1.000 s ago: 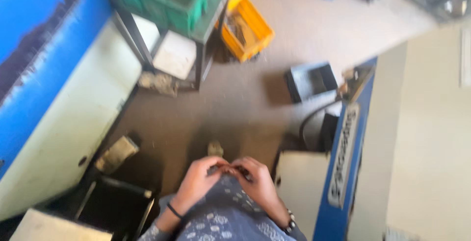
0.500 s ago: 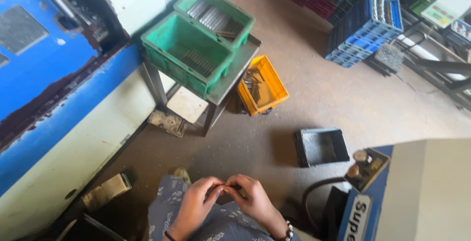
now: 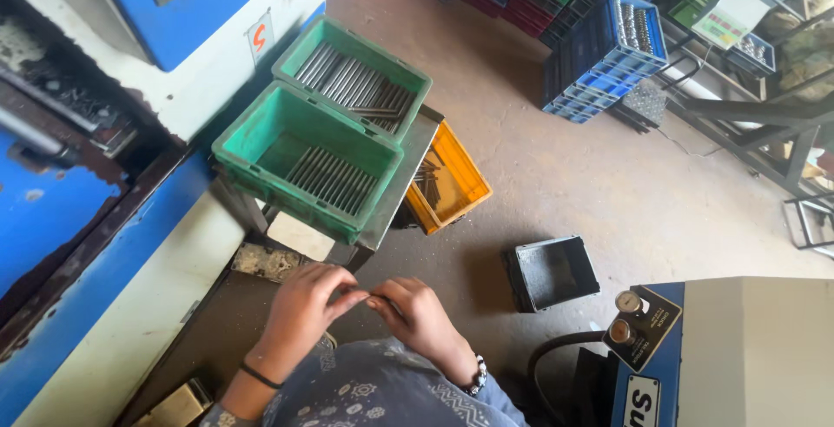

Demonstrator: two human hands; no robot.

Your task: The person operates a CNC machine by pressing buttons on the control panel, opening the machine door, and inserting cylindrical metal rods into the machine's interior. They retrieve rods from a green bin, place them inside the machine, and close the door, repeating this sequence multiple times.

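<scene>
Pinching small part: left hand (image 3: 304,305) | right hand (image 3: 417,314) | fingers clenched together

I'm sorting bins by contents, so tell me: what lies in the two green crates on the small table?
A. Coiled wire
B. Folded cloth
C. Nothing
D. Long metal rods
D: both green crates on the table hold long grey metal rods lying side by side.

grey-blue patterned garment, thin black band at left wrist, beaded bracelet at right wrist.
</scene>
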